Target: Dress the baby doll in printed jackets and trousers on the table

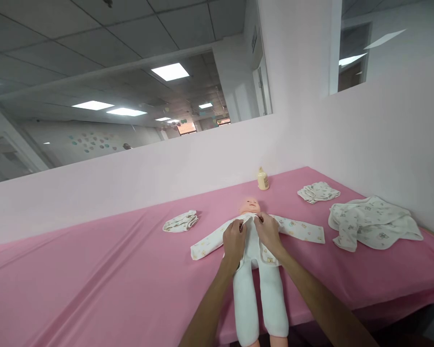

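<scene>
A baby doll (249, 206) lies face up on the pink table (94, 270), head toward the wall, in a printed white jacket (300, 230) with sleeves spread out and white trousers (246, 299). My left hand (234, 239) pinches the jacket's left front edge near the collar. My right hand (268, 232) grips the opposite front edge by the collar. Both hands meet over the doll's chest.
A small cream bottle (263, 179) stands by the wall behind the doll. A folded garment (181, 221) lies to the left, another (318, 192) at the right, and a larger crumpled printed cloth (374, 222) near the right wall.
</scene>
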The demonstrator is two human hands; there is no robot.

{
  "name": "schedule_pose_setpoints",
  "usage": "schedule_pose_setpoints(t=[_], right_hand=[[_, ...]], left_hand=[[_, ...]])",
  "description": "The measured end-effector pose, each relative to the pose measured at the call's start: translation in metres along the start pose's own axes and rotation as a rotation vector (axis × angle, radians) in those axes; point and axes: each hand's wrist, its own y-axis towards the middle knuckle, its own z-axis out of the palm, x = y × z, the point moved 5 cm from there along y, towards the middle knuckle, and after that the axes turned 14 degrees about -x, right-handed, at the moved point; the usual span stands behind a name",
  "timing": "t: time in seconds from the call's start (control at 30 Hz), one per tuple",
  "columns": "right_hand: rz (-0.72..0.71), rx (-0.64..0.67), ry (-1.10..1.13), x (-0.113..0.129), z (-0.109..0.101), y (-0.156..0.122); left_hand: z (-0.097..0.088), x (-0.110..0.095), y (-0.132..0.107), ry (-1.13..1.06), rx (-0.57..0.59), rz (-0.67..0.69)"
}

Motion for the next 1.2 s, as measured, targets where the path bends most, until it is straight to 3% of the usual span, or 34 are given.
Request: schedule_pose_setpoints(t=[0.33, 0.67, 0.83, 1.03, 1.2], right_hand=[[-0.003, 0.024, 0.211, -0.004, 0.014, -0.011], [0.034, 0.013, 0.308, -0.009, 0.006, -0.027], [0.021, -0.012, 0.281, -0.008, 0.003, -0.033], [-0.106, -0.007, 0.16, -0.004, 0.002, -0.037], [-0.143, 0.004, 0.126, -0.004, 0.003, -0.038]], left_hand=[[0.01, -0.002, -0.006, 0.024, 0.019, 0.109], [0.013, -0.008, -0.012, 0.035, -0.01, 0.166], [0.01, -0.009, -0.013, 0.012, 0.017, 0.125], [0.008, -0.011, -0.008, -0.194, 0.09, 0.022], [0.01, -0.006, 0.001, -0.528, 0.34, -0.154]])
